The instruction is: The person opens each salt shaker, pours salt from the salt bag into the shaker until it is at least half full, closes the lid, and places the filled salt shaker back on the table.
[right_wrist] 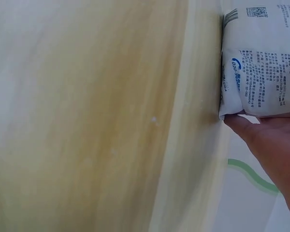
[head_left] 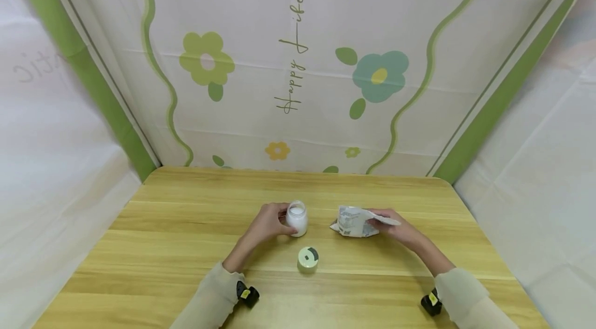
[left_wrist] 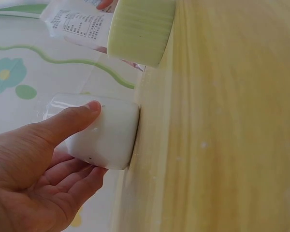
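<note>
A clear glass jar (head_left: pixel 298 223), uncapped and filled with something white almost up to its neck, stands upright on the wooden table. My left hand (head_left: pixel 268 224) grips its side, the thumb lying along the near face of the jar (left_wrist: pixel 108 130) and the fingers curled behind. To the right, my right hand (head_left: pixel 395 226) holds a white printed packet (head_left: pixel 356 221) that rests on the tabletop, its upper edge folding over towards the hand. Small print and a square code cover the packet (right_wrist: pixel 266 63) in the right wrist view. What the packet contains is hidden.
A pale green lid (head_left: pixel 307 260) with a dark mark on top sits on the table (head_left: pixel 186 246), nearer to me than the jar and packet. Beyond the table's far edge hangs a white flowered curtain (head_left: pixel 251 111), with more white cloth at both sides.
</note>
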A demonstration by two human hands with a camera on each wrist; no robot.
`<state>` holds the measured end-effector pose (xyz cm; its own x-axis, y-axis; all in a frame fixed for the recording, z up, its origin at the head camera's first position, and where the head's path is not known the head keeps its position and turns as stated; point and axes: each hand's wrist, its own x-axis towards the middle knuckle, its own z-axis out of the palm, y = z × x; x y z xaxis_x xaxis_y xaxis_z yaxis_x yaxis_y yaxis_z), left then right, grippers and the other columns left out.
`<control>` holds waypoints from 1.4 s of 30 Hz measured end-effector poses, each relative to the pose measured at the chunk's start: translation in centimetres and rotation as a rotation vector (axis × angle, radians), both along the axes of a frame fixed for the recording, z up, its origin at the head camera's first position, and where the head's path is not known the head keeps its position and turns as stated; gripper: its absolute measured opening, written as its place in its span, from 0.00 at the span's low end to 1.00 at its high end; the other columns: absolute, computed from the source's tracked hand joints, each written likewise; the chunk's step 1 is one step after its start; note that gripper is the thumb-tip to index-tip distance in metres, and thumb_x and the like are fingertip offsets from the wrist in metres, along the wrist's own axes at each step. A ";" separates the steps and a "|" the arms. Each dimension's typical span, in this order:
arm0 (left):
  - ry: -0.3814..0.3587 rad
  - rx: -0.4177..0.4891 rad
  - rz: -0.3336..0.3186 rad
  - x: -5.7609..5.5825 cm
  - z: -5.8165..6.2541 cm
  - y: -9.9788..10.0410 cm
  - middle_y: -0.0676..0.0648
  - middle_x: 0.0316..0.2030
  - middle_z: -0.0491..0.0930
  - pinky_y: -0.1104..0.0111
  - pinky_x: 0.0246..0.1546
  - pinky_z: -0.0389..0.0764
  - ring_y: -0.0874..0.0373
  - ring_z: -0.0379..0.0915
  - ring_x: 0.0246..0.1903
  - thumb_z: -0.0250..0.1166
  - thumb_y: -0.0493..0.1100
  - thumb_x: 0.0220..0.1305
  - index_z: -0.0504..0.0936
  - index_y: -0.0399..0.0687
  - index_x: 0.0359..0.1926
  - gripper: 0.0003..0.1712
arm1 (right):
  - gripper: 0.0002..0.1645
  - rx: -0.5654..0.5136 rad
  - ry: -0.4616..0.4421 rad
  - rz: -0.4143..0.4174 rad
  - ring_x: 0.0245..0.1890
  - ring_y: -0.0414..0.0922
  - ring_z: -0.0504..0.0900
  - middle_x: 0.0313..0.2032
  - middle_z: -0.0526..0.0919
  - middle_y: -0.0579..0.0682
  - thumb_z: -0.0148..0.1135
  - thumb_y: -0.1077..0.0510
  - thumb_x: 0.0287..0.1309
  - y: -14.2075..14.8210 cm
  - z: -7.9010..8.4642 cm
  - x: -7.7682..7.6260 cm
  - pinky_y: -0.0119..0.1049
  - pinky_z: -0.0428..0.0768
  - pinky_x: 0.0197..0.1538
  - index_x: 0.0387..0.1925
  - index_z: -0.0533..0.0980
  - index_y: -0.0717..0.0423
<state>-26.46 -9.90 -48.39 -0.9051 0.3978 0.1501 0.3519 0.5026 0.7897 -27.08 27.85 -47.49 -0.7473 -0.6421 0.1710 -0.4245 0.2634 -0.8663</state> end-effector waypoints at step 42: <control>-0.009 -0.009 -0.001 0.0 0.0 -0.1 0.38 0.53 0.83 0.58 0.56 0.82 0.45 0.81 0.54 0.79 0.39 0.49 0.80 0.36 0.58 0.34 | 0.29 0.259 0.105 -0.263 0.41 0.34 0.80 0.46 0.86 0.60 0.77 0.61 0.49 0.0 -0.6 -0.3 0.27 0.78 0.46 0.53 0.78 0.66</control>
